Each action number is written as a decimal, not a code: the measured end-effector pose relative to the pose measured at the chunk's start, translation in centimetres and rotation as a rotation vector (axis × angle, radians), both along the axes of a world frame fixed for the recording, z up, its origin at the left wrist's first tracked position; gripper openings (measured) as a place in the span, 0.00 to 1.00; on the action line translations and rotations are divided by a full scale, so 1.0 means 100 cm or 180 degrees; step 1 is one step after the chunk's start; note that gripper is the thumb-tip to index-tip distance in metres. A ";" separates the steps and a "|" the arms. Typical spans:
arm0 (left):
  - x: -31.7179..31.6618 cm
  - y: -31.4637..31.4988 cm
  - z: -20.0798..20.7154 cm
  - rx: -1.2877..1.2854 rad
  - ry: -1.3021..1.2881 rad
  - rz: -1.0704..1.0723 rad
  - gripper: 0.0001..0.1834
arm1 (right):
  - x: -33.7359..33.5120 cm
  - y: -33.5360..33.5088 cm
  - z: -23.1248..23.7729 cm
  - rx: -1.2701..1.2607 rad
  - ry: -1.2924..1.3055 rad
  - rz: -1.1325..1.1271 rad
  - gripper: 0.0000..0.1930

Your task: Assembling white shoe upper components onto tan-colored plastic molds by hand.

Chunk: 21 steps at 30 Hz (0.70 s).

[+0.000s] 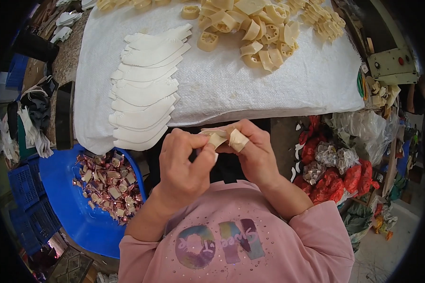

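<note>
Both hands meet just off the table's near edge, close to my chest. My left hand (182, 162) pinches a small beige piece (216, 139) between thumb and fingers. My right hand (256, 147) grips the same piece from the other side, its thumb wrapped in a tan covering (238, 140). Part of a white strip shows at the piece's upper edge; the fingers hide the rest. Beyond my left hand, white curved flat pieces (144, 89) overlap in a column on the white woven cloth (231, 89). A heap of hollow beige moulded parts (264, 33) lies farther back.
At the left, a blue basin (75, 214) holds many shiny pinkish-brown pieces (111, 184). Blue crates (26, 184) stand beyond it. Red plastic bags (328, 181) and clear bags lie at the right, below a greenish machine (393, 63). A dark flat panel (64, 115) stands by the table's left edge.
</note>
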State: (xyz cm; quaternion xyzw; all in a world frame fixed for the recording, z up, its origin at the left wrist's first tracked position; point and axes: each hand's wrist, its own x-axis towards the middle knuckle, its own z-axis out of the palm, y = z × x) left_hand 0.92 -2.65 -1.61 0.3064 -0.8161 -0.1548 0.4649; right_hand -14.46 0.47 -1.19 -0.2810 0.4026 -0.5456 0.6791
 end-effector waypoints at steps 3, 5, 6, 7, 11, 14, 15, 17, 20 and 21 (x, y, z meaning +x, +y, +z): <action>-0.004 0.003 0.007 -0.0089 -0.0434 0.0121 0.09 | 0.005 0.001 0.005 -0.0259 0.0432 -0.0064 0.12; -0.005 0.003 0.009 -0.0087 -0.0528 0.0216 0.09 | 0.001 0.000 0.005 -0.0624 0.1448 0.0172 0.13; -0.005 0.003 0.008 -0.0085 -0.0529 0.0216 0.09 | -0.002 -0.001 0.004 -0.0622 0.1448 0.0173 0.13; -0.004 0.003 0.007 0.0099 -0.0469 0.0213 0.09 | -0.005 -0.002 0.002 -0.0711 0.1745 0.0359 0.14; 0.006 0.007 0.000 0.1147 0.0168 0.0056 0.07 | -0.018 -0.010 -0.011 -0.1136 0.1640 0.0588 0.17; 0.004 0.010 -0.001 0.1701 0.0843 -0.0221 0.06 | -0.033 -0.023 -0.008 -0.0355 0.0663 0.0855 0.16; 0.002 0.010 -0.002 0.1702 0.0845 -0.0220 0.06 | -0.034 -0.026 -0.009 -0.0353 0.0665 0.0856 0.16; -0.004 0.008 -0.002 0.1489 0.0985 -0.0450 0.11 | -0.037 -0.030 -0.012 -0.0330 0.0398 0.1495 0.14; -0.003 0.008 -0.001 0.1268 0.0753 -0.0485 0.11 | -0.037 -0.034 -0.010 -0.0314 0.0117 0.1678 0.14; -0.004 0.008 0.000 0.1099 0.0573 -0.0400 0.12 | -0.033 -0.035 -0.006 -0.0289 0.0324 0.1599 0.14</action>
